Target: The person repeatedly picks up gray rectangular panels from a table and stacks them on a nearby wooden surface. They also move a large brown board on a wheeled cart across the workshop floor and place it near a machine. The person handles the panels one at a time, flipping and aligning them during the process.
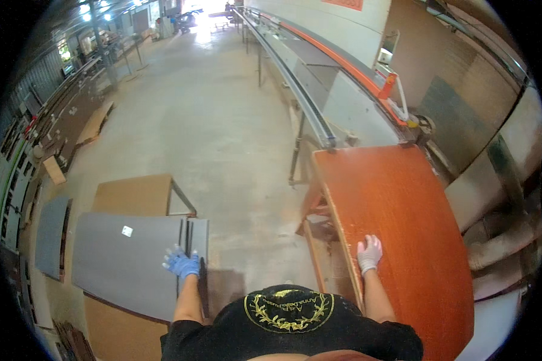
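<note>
My left hand (182, 263), in a blue glove with pale fingertips, is open with fingers spread. It is over the right edge of a stack of grey panels (129, 256); whether it touches them I cannot tell. A small white label (127, 231) sits on the top panel. My right hand (369, 253), in a whitish glove, lies with fingers stretched out near the left edge of a large reddish-brown board (409, 240). The board rests on a wooden support (315, 240) at my right.
Beyond the board a long machine with an orange rail (343, 60) and a metal roller track (295, 90) runs into the distance. Tan panels (132, 194) lie around the grey stack. More boards (52, 236) lean at far left. Concrete floor (193, 120) stretches between both sides.
</note>
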A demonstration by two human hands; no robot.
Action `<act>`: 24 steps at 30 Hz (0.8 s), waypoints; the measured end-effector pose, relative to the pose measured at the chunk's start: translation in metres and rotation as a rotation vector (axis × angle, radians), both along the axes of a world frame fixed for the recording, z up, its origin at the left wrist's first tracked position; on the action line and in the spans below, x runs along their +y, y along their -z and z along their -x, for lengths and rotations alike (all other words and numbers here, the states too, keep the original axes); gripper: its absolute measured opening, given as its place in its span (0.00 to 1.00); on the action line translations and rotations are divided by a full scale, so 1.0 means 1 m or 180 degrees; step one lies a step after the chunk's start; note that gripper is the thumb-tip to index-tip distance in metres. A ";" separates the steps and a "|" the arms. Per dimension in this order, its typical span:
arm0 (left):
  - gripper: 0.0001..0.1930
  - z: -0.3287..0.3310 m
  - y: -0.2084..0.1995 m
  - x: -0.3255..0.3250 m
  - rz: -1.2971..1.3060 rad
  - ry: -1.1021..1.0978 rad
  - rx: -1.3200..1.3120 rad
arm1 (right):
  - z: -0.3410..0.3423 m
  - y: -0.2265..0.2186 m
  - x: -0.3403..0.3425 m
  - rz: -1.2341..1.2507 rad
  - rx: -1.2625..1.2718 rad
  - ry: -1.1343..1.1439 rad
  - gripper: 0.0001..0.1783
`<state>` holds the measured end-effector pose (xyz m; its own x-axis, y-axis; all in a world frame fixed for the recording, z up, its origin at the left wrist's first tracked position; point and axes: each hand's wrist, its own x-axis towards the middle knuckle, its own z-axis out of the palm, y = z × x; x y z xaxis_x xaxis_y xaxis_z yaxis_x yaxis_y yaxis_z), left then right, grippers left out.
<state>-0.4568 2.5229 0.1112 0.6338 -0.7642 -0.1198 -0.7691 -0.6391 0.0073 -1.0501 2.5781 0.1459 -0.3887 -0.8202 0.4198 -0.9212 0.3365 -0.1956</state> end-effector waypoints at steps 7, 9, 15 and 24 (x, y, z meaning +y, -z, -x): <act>0.49 0.019 -0.042 -0.007 -0.0644 -0.0218 0.0074 | -0.025 -0.002 0.017 -0.0207 0.0068 -0.0083 0.26; 0.47 0.026 -0.039 -0.011 -0.0570 -0.0339 0.0078 | -0.026 -0.003 0.018 -0.0138 0.0036 -0.0136 0.25; 0.47 0.076 0.039 -0.048 0.0281 0.0744 0.0314 | -0.037 -0.011 0.019 0.0002 -0.0203 -0.0174 0.24; 0.34 0.296 0.001 -0.170 0.1521 0.1938 0.3490 | -0.030 -0.018 0.027 -0.0001 -0.0397 -0.0056 0.21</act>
